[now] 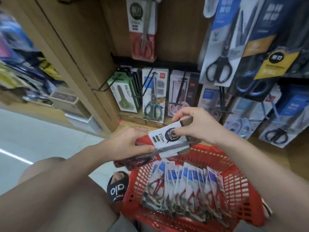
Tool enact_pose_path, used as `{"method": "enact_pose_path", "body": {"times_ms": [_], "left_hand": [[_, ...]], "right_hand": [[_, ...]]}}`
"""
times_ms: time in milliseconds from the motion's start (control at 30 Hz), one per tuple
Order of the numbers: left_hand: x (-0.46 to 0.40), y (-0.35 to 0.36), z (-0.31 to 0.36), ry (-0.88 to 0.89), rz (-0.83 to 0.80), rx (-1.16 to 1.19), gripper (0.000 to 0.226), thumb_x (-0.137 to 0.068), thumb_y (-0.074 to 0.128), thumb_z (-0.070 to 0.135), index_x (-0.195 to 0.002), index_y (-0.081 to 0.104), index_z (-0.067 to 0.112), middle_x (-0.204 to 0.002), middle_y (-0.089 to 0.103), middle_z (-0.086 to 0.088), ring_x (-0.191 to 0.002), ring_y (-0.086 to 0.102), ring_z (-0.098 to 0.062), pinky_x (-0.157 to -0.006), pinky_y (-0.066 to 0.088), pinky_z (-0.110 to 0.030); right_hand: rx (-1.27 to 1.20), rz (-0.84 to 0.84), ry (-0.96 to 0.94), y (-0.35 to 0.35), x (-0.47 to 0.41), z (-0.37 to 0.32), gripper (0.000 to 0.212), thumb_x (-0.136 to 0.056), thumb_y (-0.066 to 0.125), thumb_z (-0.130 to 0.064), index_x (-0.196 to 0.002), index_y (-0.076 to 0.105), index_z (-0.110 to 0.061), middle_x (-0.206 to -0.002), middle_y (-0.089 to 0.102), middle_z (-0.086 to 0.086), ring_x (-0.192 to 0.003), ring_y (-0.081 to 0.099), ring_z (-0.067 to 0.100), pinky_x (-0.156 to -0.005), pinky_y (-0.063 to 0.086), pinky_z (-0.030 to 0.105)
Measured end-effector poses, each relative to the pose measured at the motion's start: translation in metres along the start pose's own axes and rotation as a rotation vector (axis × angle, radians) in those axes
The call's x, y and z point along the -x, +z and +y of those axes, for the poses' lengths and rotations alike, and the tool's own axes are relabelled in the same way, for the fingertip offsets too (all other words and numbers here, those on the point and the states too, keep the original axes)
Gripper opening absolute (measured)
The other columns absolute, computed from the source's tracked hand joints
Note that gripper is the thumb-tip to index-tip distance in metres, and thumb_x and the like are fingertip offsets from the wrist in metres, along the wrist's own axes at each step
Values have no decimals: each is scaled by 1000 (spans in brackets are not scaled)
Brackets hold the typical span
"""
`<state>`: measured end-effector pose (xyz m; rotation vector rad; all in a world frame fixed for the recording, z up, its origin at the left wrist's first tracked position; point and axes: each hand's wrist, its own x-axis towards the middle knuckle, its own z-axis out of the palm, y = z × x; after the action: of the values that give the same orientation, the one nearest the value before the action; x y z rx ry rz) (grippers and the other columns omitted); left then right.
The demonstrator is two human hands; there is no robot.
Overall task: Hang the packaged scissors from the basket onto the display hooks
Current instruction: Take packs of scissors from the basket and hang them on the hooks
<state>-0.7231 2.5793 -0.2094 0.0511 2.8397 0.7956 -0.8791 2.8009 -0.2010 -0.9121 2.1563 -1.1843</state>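
Holding a small stack of red-and-white carded scissor packs above the far rim of the red plastic mesh basket, both hands are clamped on the same bundle. The left hand grips the near-left end, where the red card and the scissor handles sit, fingers curled over the far edge and thumb on the printed face. The right hand pinches the far-right end, thumb on the black round label, fingers curled over the top edge. The long axis of the bundle runs from near-left to far-right, almost level, with the blades pointing right and the hanging end under the right hand, so that hand is nearer the end that must meet a hook. The black wire display hooks on the brown board wall lie just beyond and above the bundle; a matching red-and-white pack hangs higher up, at the far centre. The coming move probably calls for turning the bundle upright. A row of blue-and-white carded red-handled scissors stands in the basket, not yet hung.
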Motion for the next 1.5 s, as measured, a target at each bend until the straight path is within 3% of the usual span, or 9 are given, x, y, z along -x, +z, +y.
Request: {"method": "enact_pose_path", "body": {"times_ms": [133, 233, 400, 533, 600, 733, 900, 1033, 1500], "left_hand": [[36, -33, -15, -59, 246, 224, 39, -91, 71, 48, -107, 81, 14, -103, 76, 7, -87, 75, -7, -70, 62, -35], [44, -52, -27, -116, 484, 362, 12, -92, 75, 35, -98, 80, 26, -98, 79, 15, -79, 77, -5, -63, 62, -27], [28, -78, -37, -126, 806, 561, 19, -93, 80, 21, -85, 79, 38, -85, 80, 20, -70, 73, 5, -57, 53, -11], [15, -94, -44, -147, 941, 637, 16, -91, 77, 43, -76, 79, 40, -75, 77, 18, -62, 67, 5, -57, 50, -11], [12, -97, -54, -225, 1012, 660, 45, -88, 70, 61, -67, 73, 21, -61, 70, 8, -54, 59, -3, -53, 47, -18], [15, -103, -72, -376, 1103, 607, 74, -87, 59, 76, -64, 64, 5, -60, 67, -15, -54, 60, -26, -55, 50, -41], [25, -110, -85, -432, 1169, 567, 67, -99, 50, 69, -48, 57, 27, -45, 58, 8, -42, 54, -5, -44, 39, -17], [33, -111, -96, -563, 1241, 513, 69, -101, 45, 66, -56, 69, 18, -56, 67, 7, -60, 64, -13, -61, 50, -36], [31, -122, -107, -682, 1431, 467, 52, -100, 50, 49, -60, 59, 16, -55, 58, 7, -55, 51, -12, -58, 42, -34]], "right_hand": [[-332, 106, -46, 3, -15, -28, 15, -92, 79, -19, -102, 68, -18, -79, 78, 6, -77, 71, 13, -71, 55, 28], [-457, 188, -27, 12, -25, -48, 18, -93, 78, -20, -103, 63, -14, -76, 74, 4, -69, 68, 12, -66, 55, 31], [-418, 90, 20, 42, -47, -95, 59, -69, 82, -58, -114, 58, -27, -104, 74, 2, -91, 76, 12, -81, 64, 33], [-382, 88, -47, 73, -77, -135, 41, -84, 82, -45, -118, 61, -32, -105, 76, -2, -90, 76, 12, -79, 66, 38], [-408, 132, -78, 87, -93, -147, 28, -90, 79, -33, -116, 67, -33, -103, 78, -6, -92, 77, 14, -80, 66, 43], [-460, 103, -80, 106, -118, -159, 20, -95, 75, -25, -114, 69, -27, -103, 79, -4, -87, 78, 16, -75, 66, 41], [-446, 130, -79, 121, -134, -164, 25, -98, 70, -21, -123, 64, -24, -115, 75, -6, -102, 74, 13, -88, 63, 41], [-451, 149, -130, 124, -135, -168, 28, -99, 68, -13, -123, 64, -27, -115, 75, -3, -106, 73, 18, -94, 60, 51], [-504, 152, -318, 110, -167, -190, 19, -103, 63, -10, -117, 62, -23, -111, 80, 0, -100, 78, 17, -85, 65, 43]]}}
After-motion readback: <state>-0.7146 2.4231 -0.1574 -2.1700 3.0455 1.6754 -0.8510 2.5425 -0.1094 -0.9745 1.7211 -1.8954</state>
